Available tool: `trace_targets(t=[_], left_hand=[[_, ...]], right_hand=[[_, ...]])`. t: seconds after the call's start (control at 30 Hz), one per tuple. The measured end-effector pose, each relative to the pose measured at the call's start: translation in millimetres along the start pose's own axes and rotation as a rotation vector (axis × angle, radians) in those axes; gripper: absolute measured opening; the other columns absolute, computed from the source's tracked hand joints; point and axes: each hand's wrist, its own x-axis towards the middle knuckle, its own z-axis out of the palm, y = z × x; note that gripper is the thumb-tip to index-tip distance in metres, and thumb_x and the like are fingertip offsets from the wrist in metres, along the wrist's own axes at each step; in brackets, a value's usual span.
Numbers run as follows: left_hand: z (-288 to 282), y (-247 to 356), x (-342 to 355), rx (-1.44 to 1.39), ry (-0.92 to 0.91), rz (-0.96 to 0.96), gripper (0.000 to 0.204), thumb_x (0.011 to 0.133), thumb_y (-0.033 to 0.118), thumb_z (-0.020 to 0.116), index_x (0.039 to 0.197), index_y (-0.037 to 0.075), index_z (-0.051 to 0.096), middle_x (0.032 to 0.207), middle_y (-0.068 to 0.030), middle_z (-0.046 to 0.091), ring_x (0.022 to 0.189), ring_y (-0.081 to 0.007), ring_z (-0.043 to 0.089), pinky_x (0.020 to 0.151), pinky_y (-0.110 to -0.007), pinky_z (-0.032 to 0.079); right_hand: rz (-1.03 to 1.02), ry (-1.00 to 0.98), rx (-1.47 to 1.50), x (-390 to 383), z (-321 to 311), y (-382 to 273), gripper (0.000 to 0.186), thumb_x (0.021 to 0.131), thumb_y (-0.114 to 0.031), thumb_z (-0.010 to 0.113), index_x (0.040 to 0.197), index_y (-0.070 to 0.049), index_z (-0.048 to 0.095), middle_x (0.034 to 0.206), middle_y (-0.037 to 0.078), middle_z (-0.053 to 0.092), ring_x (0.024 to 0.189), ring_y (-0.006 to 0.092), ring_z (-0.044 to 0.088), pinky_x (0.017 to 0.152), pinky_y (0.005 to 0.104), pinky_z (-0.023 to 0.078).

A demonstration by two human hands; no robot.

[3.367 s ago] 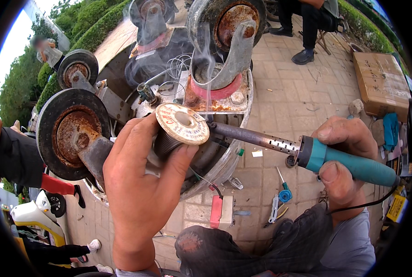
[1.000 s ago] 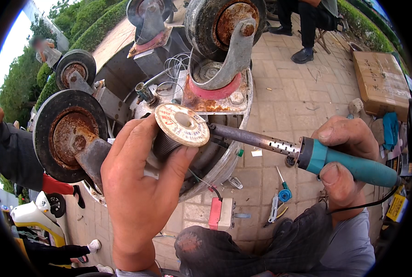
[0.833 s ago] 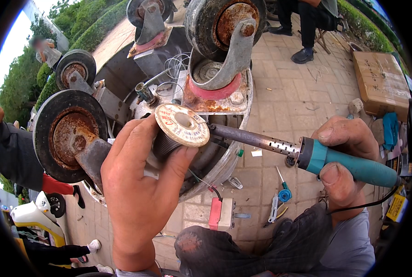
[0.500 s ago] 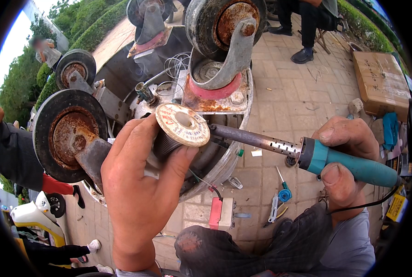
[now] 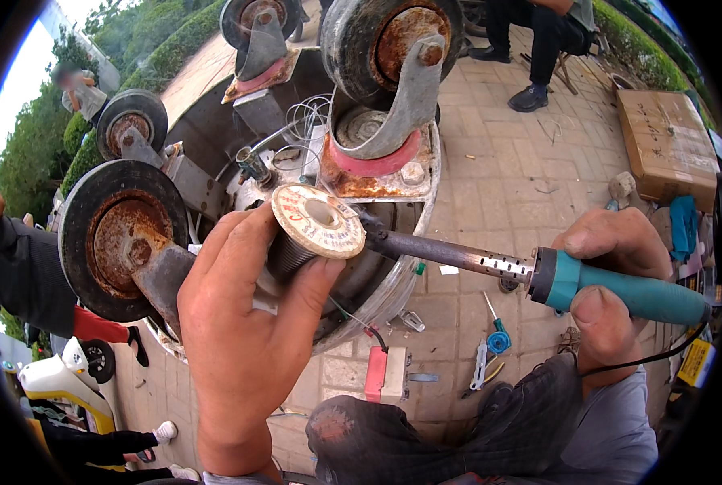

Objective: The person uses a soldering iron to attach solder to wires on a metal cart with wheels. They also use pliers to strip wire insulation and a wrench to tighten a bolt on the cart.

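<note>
My left hand point(image 5: 244, 323) is closed around a spool of solder wire point(image 5: 319, 220), its pale end flange turned up and marked in writing. My fingers lie along the spool's far side and the thumb presses its near side. In my right hand point(image 5: 618, 236) is a soldering iron point(image 5: 490, 263) with a teal handle and a perforated metal sleeve. Its dark tip points left, right at the edge of the spool's flange; whether they touch I cannot tell. A faint wisp of smoke shows by the tip. Both hands are above an upturned round metal base point(image 5: 432, 174).
Rusty caster wheels point(image 5: 122, 238) stand up from the base. Loose thin wire point(image 5: 308, 121) coils inside it. On the paving lie a red and white box-shaped part point(image 5: 387, 373), a teal screwdriver point(image 5: 499, 339) and a cardboard box point(image 5: 668, 145). Other people are nearby.
The soldering iron in my right hand has shifted slightly right and down, its tip dropping a little along the flange edge. My left hand and the spool have barely moved.
</note>
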Motion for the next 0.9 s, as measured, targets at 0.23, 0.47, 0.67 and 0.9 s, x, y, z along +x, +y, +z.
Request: trace_targets(t=[0.23,0.47,0.67,0.9], left_hand=[[0.1,1.0,0.1,-0.012,-0.004,-0.017,0.030,0.080,0.002,0.073,0.107,-0.006,0.060,0.095,-0.0066,0.060,0.087,-0.0125,0.055,0.079,-0.025,0.043],[1.5,-3.1,2.1,0.004,0.023,0.036,0.035,0.074,0.001,0.076,0.105,-0.007,0.062,0.091,-0.0151,0.062,0.079,-0.0261,0.061,0.072,-0.031,0.048],[4.5,-3.2,1.2,-0.039,0.049,-0.022,0.036,0.074,0.000,0.075,0.105,-0.008,0.061,0.090,-0.0144,0.062,0.079,-0.0242,0.060,0.072,-0.031,0.047],[9.6,-2.4,4.7,-0.074,0.051,-0.047,0.034,0.074,0.000,0.074,0.105,-0.008,0.061,0.089,-0.0131,0.061,0.078,-0.0220,0.058,0.072,-0.030,0.046]], right_hand=[[0.033,-0.003,0.056,2.3,4.6,2.0,0.046,0.074,-0.036,0.075,0.095,-0.001,0.056,0.082,0.008,0.056,0.071,0.0142,0.057,0.061,0.0252,0.047],[0.062,-0.034,0.101,2.9,6.0,3.1,0.046,0.076,-0.035,0.075,0.099,-0.001,0.055,0.081,0.009,0.057,0.057,0.0089,0.054,0.048,0.0206,0.043],[0.127,-0.019,0.184,1.8,10.5,1.8,0.048,0.077,-0.036,0.076,0.100,0.000,0.055,0.077,0.007,0.057,0.053,0.0070,0.053,0.047,0.0194,0.043],[0.164,-0.031,0.165,5.1,10.0,-1.9,0.049,0.076,-0.037,0.076,0.100,-0.001,0.055,0.074,0.004,0.056,0.053,0.0063,0.052,0.048,0.0195,0.042]])
